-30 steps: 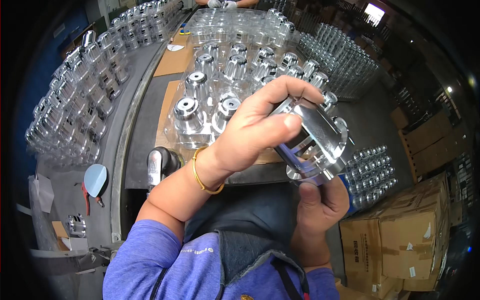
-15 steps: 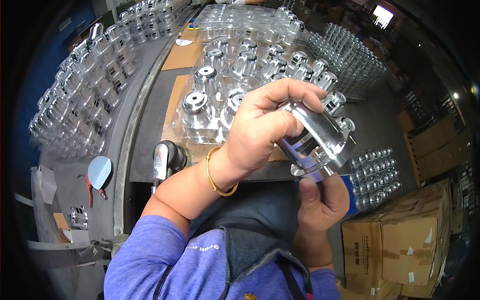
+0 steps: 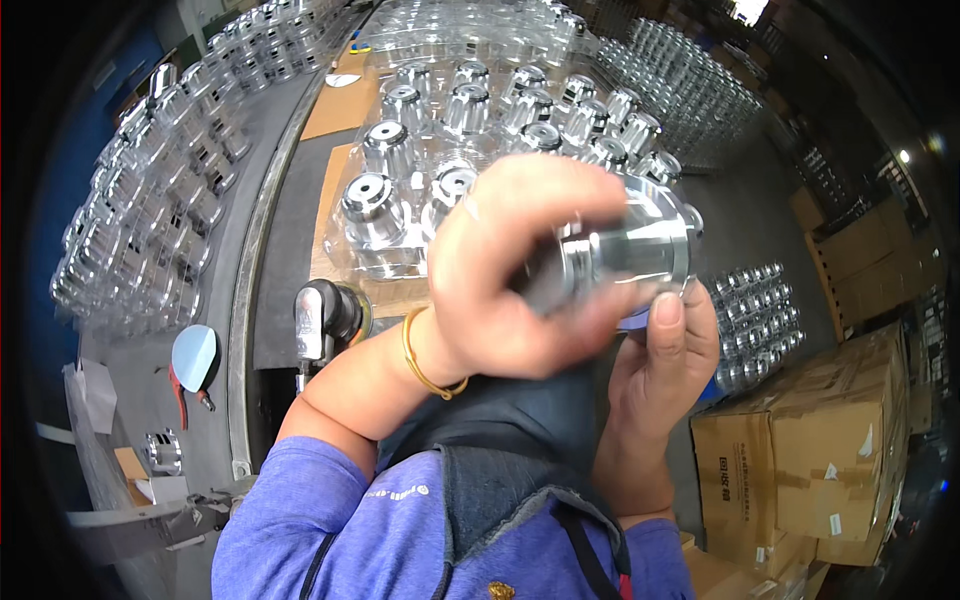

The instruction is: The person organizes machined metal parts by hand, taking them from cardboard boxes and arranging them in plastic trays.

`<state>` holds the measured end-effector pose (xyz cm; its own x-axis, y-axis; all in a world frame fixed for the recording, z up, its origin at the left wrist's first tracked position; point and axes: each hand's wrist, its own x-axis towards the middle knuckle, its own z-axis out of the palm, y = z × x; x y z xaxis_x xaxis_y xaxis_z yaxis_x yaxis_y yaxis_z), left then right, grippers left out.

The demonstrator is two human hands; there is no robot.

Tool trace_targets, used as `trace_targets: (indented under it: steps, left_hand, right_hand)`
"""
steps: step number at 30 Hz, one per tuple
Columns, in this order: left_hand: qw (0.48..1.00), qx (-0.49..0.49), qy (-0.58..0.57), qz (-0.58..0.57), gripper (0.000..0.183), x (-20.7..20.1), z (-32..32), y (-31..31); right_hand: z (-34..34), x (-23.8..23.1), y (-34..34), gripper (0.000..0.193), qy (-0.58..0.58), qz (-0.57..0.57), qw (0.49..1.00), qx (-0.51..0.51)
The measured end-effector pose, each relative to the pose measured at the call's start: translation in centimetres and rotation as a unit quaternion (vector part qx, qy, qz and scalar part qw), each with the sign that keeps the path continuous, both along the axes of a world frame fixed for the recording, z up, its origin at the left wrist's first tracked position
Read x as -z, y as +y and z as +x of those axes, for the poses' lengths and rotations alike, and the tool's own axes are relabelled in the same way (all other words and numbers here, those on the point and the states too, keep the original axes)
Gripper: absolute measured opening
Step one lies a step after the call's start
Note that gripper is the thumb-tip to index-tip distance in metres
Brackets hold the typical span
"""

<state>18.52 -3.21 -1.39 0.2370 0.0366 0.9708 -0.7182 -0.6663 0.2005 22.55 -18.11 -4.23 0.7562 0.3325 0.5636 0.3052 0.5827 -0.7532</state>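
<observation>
A shiny chrome cylindrical metal part [image 3: 645,250] is held up in front of me, lying roughly sideways with its flanged end to the right. My left hand [image 3: 510,265] is curled round its left end, fingers over the top and thumb below; motion smears this hand. From below right, my right hand [image 3: 665,365] pinches the flanged rim between thumb and fingers. Behind my left hand, similar chrome parts [image 3: 372,205] stand upright in a clear plastic tray [image 3: 385,262] on the bench.
An air sander [image 3: 322,318] lies at the bench's near left edge. To the left are stacked trays of chrome parts [image 3: 150,190], a pale blue disc [image 3: 194,358] and a red-handled tool [image 3: 181,400]. Cardboard boxes [image 3: 800,465] stand at the lower right, near more stacked parts [image 3: 752,325].
The chrome part has turned from a steep tilt to nearly level. My left hand has swung round to its left end, and my right hand has risen slightly at the rim.
</observation>
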Motion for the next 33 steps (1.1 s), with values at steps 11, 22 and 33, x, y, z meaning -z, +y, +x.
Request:
trace_targets:
  steps: [11,22,33]
  left_hand:
    - [0.870,0.306,0.062,-0.382,0.046,1.5,0.6,-5.1]
    - [0.991,0.041,0.011,0.124,0.041,-0.5,-0.5,-3.3]
    - [0.854,0.340,0.109,-0.379,0.034,1.7,1.5,-4.9]
  right_hand:
    - [-0.2,2.0,0.8,0.047,-0.168,0.078,0.952,0.244]
    - [-0.8,-1.1,-2.4,0.031,0.075,0.094,0.992,-0.023]
    - [-0.6,2.3,1.5,0.063,-0.037,0.056,0.965,0.252]
